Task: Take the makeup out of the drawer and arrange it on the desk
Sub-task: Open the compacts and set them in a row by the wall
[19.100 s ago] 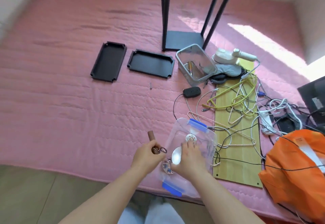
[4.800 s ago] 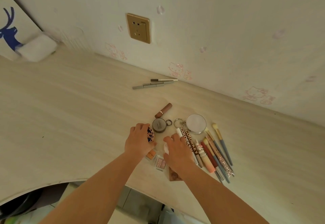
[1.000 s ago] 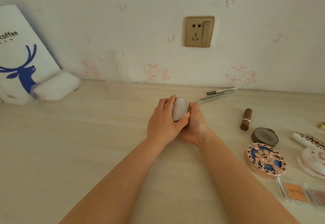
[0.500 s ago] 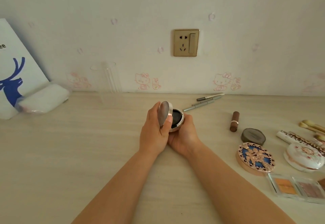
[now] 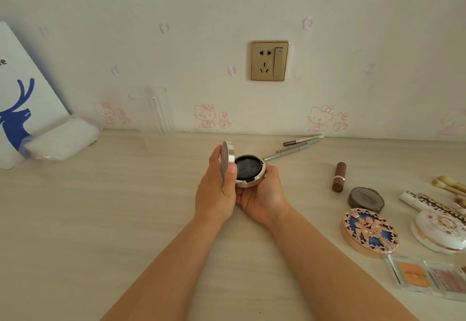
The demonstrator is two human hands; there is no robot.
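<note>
Above the middle of the pale wooden desk (image 5: 100, 220) I hold a round silver compact (image 5: 248, 172) with both hands. My right hand (image 5: 262, 194) cups its base from below. My left hand (image 5: 216, 192) grips the lid, which stands open and upright on the left; a dark insert shows inside. To the right on the desk lie a brown lipstick (image 5: 339, 176), a dark grey round compact (image 5: 366, 199), a blue-patterned round compact (image 5: 369, 232), a white floral compact (image 5: 440, 231) and clear eyeshadow pans (image 5: 428, 276).
Thin makeup pencils (image 5: 295, 148) lie near the wall behind my hands. A clear plastic holder (image 5: 156, 111) stands at the back left, beside a white packet (image 5: 60, 139) and a white bag with a blue deer (image 5: 20, 109). Brushes (image 5: 448, 184) lie at the far right.
One second ago the silver compact was closed between my hands. The lid has swung open to the left and now stands upright, showing the dark inside. My view shifted slightly.
</note>
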